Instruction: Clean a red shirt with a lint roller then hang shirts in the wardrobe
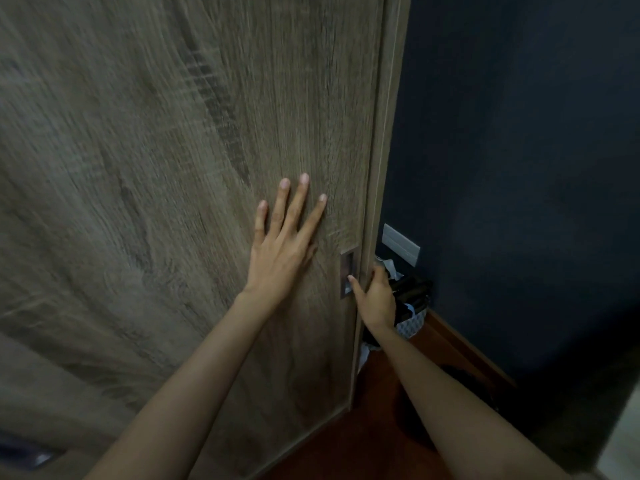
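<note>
Overall, grey-brown woodgrain wardrobe door (156, 168)

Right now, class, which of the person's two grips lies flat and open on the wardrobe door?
The left grip: its fingers are straight and spread on the wardrobe door. The right grip curls round that door's edge beside the metal handle.

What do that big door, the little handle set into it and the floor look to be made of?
The door looks like wood or a wood-look laminate: grey-brown, matt, with long grain streaks. The handle set into it seems to be metal, silvery with a dull shine. The floor looks like reddish-brown wood or laminate with a slight sheen; it is too dim to tell which.
</note>
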The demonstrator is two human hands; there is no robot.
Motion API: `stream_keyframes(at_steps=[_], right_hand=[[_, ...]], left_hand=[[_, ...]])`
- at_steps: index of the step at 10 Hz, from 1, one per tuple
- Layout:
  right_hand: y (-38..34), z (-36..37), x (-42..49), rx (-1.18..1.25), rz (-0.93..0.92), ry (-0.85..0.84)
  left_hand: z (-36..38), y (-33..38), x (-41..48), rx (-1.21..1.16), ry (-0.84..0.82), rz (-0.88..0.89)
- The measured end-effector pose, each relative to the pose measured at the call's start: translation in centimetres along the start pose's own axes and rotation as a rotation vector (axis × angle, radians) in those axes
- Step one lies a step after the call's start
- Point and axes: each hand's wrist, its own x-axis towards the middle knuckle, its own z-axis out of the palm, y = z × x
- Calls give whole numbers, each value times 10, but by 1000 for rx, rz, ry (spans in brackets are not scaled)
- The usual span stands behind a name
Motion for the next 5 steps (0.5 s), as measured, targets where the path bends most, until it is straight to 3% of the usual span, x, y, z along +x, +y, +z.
stream_keyframes(at_steps=[3,4,5], right_hand=[[11,-41,18,-41,-8,-395],[4,-71,26,-153,-1,-382],[-4,-103,41,-218,30,-263]], left_hand=[[-12,2,0,-155,-15,13],[-21,7,9,-316,-9,46],[-28,15,27,-493,-36,118]])
